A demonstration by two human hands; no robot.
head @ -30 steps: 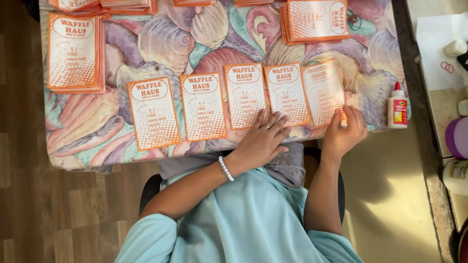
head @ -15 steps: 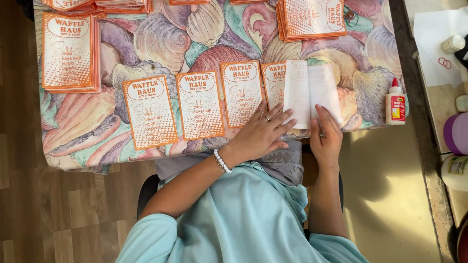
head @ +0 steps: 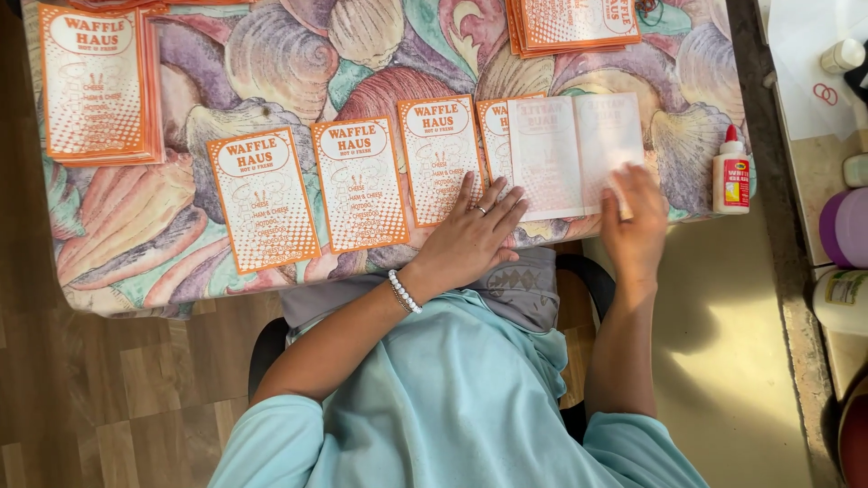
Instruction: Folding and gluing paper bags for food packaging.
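A row of orange and white printed cards lies along the near edge of a table covered in a seashell-patterned cloth. At the row's right end, two joined cards lie face down, pale backs up. My right hand rests flat on the lower right corner of these, blurred by motion. My left hand presses flat, fingers spread, on the lower edge of the card beside them. It wears a ring and a bead bracelet. Two more cards lie further left, face up.
A stack of the same cards sits at the far left, another stack at the top right. A white glue bottle with a red cap stands by the table's right edge. Bottles and a purple tub sit on a surface further right.
My right hand flipped the rightmost pair of cards from face up to face down and now lies flat on them. My left hand stayed put.
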